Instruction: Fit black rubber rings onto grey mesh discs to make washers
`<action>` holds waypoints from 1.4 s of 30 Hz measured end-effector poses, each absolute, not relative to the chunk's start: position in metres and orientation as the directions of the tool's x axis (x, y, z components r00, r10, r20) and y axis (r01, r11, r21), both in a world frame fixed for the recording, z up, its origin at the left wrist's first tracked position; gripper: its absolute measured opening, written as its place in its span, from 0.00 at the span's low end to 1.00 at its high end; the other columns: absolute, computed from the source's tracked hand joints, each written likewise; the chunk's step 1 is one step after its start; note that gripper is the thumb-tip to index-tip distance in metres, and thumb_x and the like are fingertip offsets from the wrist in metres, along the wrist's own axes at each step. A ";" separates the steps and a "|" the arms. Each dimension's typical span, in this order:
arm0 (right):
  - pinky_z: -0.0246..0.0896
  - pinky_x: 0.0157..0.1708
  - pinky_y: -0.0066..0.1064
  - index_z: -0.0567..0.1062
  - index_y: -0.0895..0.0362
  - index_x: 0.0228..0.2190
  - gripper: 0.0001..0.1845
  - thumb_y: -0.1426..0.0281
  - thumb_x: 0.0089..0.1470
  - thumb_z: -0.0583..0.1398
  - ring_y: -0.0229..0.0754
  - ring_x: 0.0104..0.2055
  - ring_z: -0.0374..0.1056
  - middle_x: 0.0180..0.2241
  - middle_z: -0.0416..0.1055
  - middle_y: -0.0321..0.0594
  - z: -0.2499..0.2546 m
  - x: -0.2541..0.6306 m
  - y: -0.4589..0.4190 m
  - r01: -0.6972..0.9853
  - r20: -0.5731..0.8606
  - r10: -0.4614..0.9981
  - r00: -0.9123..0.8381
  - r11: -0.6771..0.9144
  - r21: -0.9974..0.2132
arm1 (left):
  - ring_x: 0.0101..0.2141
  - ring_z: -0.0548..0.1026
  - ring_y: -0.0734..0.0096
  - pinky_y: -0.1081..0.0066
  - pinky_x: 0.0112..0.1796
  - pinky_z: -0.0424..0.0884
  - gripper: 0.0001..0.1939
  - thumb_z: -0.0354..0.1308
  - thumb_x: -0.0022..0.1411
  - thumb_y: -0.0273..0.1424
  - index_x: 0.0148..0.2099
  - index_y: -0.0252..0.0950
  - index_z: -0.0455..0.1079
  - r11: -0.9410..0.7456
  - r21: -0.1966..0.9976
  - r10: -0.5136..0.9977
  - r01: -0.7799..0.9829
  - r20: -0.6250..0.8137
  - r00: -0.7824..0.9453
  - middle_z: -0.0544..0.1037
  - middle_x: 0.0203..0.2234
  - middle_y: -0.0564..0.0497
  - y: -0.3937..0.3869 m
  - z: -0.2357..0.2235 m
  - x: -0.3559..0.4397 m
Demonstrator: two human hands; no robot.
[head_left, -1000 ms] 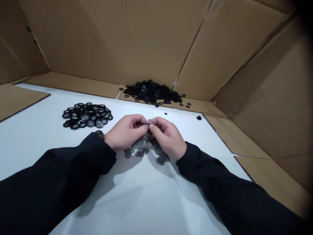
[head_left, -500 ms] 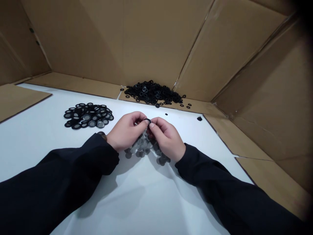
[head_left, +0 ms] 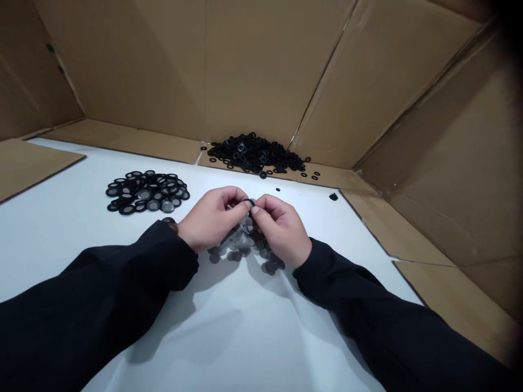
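Observation:
My left hand (head_left: 210, 218) and my right hand (head_left: 281, 228) meet fingertip to fingertip over the white table (head_left: 229, 326). Both pinch one small black ring (head_left: 247, 203) between thumbs and forefingers. Under and between the hands lies a small heap of grey mesh discs (head_left: 241, 247), partly hidden by my fingers. Both arms wear black sleeves.
A pile of black rings with grey mesh centres (head_left: 146, 191) lies to the left on the table. A bigger heap of plain black rings (head_left: 255, 153) sits at the back on a cardboard flap. Cardboard walls (head_left: 261, 65) close in the back and right side.
The hands have stayed together, with only small finger movement around the ring. Nothing else has moved.

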State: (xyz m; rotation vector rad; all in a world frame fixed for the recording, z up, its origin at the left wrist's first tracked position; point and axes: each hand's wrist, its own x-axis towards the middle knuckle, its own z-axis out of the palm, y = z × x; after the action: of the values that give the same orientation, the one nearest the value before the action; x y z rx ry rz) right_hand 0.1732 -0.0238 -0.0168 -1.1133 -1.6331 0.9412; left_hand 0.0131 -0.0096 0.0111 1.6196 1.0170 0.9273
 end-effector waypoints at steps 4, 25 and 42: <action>0.51 0.23 0.26 0.67 0.56 0.28 0.10 0.64 0.58 0.57 0.33 0.23 0.54 0.21 0.59 0.30 -0.018 0.174 -0.023 0.228 0.297 0.942 -0.155 0.326 -0.917 | 0.23 0.63 0.79 0.77 0.24 0.60 0.08 0.55 0.60 0.35 0.32 0.34 0.66 -0.176 0.964 0.927 0.198 0.095 0.363 0.66 0.22 0.57 -0.009 0.011 0.012; 0.50 0.25 0.28 0.64 0.55 0.28 0.09 0.65 0.60 0.53 0.35 0.25 0.53 0.22 0.59 0.31 -0.016 0.177 -0.024 0.324 0.291 0.930 -0.223 0.353 -0.878 | 0.22 0.63 0.77 0.76 0.24 0.60 0.09 0.54 0.60 0.35 0.32 0.35 0.68 -0.211 0.952 0.904 0.224 0.102 0.416 0.67 0.21 0.57 -0.009 0.010 0.011; 0.51 0.24 0.27 0.64 0.55 0.28 0.09 0.65 0.59 0.53 0.34 0.23 0.53 0.21 0.58 0.30 -0.016 0.178 -0.024 0.291 0.285 0.940 -0.188 0.331 -0.898 | 0.22 0.64 0.77 0.76 0.24 0.60 0.09 0.54 0.60 0.35 0.32 0.35 0.67 -0.236 0.941 0.908 0.242 0.126 0.399 0.68 0.21 0.57 -0.010 0.013 0.012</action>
State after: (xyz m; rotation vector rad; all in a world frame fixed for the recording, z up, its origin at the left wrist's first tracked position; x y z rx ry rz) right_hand 0.1776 -0.0241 -0.0160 -1.1179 -1.6836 0.8934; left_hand 0.0117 -0.0097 0.0128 1.7178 1.0139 0.8907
